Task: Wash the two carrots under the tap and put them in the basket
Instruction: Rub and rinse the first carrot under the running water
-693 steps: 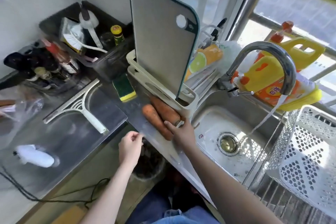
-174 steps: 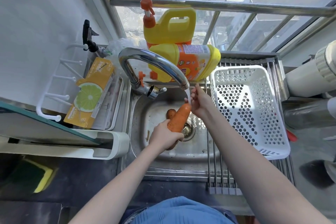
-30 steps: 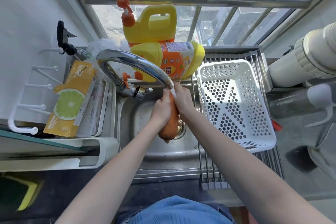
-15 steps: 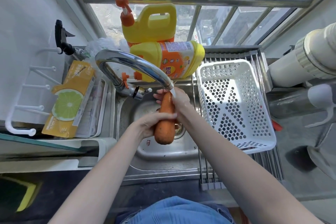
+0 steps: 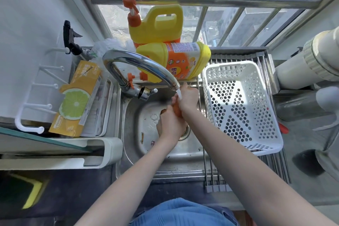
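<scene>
Under the tap: both hands meet over the sink (image 5: 132, 154), with running water landing on them at the spout of the tap (image 5: 146, 66).
Hidden: most of the carrot (image 5: 177, 111) is covered; only an orange strip shows between the hands.
Second carrot: a small orange bit (image 5: 163, 111) shows left of the hands; whether it is the other carrot cannot be told.
Left hand (image 5: 169, 124): fingers curled round the carrot's lower part.
Right hand (image 5: 187, 98): wrapped over the carrot's upper end.
Basket (image 5: 216, 71): white, perforated, on the drying rack (image 5: 212, 176) right of the sink, holding no carrot.
Behind the tap: two yellow detergent bottles (image 5: 159, 27), one lying on its side.
</scene>
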Tool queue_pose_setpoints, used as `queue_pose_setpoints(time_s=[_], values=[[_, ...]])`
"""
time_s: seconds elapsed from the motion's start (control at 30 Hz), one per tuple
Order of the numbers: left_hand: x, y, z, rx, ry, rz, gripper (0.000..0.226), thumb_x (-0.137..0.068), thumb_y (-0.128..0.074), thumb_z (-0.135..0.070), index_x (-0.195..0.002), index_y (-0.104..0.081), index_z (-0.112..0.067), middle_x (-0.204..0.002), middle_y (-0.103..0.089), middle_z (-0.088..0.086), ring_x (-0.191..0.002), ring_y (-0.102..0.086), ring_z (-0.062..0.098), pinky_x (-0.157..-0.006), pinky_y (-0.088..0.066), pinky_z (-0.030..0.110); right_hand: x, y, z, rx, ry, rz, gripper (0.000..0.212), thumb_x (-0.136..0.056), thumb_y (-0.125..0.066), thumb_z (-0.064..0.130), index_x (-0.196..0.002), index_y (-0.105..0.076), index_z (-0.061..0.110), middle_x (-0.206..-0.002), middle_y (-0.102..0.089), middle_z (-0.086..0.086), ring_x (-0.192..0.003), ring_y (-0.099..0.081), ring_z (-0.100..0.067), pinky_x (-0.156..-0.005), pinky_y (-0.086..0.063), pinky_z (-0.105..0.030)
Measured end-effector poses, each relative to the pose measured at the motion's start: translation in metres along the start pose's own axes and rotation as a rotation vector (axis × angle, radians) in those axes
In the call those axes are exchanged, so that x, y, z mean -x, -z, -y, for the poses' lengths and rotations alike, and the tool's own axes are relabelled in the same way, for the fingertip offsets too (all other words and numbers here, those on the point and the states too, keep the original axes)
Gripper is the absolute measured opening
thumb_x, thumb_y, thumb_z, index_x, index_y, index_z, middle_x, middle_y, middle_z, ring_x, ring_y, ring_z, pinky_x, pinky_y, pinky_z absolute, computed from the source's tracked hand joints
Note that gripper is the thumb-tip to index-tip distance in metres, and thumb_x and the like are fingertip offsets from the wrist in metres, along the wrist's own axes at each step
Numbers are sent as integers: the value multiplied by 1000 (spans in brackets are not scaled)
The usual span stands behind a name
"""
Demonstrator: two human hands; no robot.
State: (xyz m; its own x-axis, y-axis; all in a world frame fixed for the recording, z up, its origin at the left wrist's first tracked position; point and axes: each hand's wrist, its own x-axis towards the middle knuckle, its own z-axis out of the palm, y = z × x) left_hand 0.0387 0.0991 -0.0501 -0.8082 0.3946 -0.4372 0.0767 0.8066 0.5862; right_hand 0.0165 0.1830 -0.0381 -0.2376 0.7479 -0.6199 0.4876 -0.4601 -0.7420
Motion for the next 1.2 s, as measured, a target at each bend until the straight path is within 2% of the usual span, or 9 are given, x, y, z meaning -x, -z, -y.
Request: queue_pose_setpoints(time_s=[0.07,0.17,0.3,0.4,0.57,0.73,0.97,1.07,1.2], values=[[-1,1,0,58,-39,54,13,-87,-52,-23,-88,-59,-12,-78,-66,6,-79,-63,34,-59,-45,32,1,-2,-3,14,48,-7,49,-94,-50,29,-48,-52,12,-47,-57,-8,-50,-64,-29,-58,-57,-39],[-6,13,-3,450,140,250,8,-83,-59,-6,-76,-58,-9,-71,-63,6,-68,-63,25,-52,-45,25,6,6,0,79,118,266,49,-94,-54,20,-46,-54,11,-42,-56,-1,-43,-56,-15,-45,-47,-20],[-8,29,-1,793,281,508,31,-54,-69,-2,-85,-65,4,-77,-67,17,-67,-66,25,-69,-57,34,-5,25,3,62,40,800,37,-104,-42,26,-89,-71,9,-75,-70,-2,-75,-67,-19,-72,-56,-26],[-18,36,1,724,226,509,40,-45,-68,-7,-84,-65,-1,-76,-69,14,-74,-66,31,-79,-55,46,-4,28,-1,-40,48,734,35,-107,-37,26,-122,-56,2,-89,-73,-6,-80,-70,-19,-80,-59,-31],[-13,44,3,594,174,476,18,-52,-66,-1,-69,-61,-3,-63,-64,9,-60,-62,24,-64,-53,34,2,24,-6,-230,126,574,17,-103,-47,14,-95,-61,8,-76,-72,-5,-77,-70,-16,-80,-56,-31],[-3,29,8,513,171,331,29,-43,-62,-13,-70,-62,-1,-69,-67,17,-66,-64,34,-73,-55,47,11,8,-11,-342,19,369,22,-100,-48,4,-82,-59,11,-45,-52,-1,-46,-52,-13,-51,-52,-26],[-9,11,33,280,97,363,46,-32,-67,-28,-73,-56,-10,-69,-67,20,-59,-67,42,-59,-56,57,4,16,-6,-261,-45,178,31,-100,-51,9,-71,-60,17,-56,-56,-8,-33,-48,-15,-54,-49,-36],[-6,15,28,312,125,370,48,-34,-72,-26,-75,-57,-6,-76,-67,24,-66,-67,44,-65,-56,58,-1,22,-7,-243,-86,246,29,-104,-42,15,-82,-61,15,-62,-63,-12,-44,-61,-13,-60,-54,-31],[-2,22,16,209,39,347,32,-55,-68,-33,-80,-60,-16,-80,-70,9,-77,-66,27,-75,-54,43,5,24,-22,-319,-196,522,47,-105,-30,40,-103,-63,8,-93,-71,-12,-74,-67,-23,-74,-54,-32]])
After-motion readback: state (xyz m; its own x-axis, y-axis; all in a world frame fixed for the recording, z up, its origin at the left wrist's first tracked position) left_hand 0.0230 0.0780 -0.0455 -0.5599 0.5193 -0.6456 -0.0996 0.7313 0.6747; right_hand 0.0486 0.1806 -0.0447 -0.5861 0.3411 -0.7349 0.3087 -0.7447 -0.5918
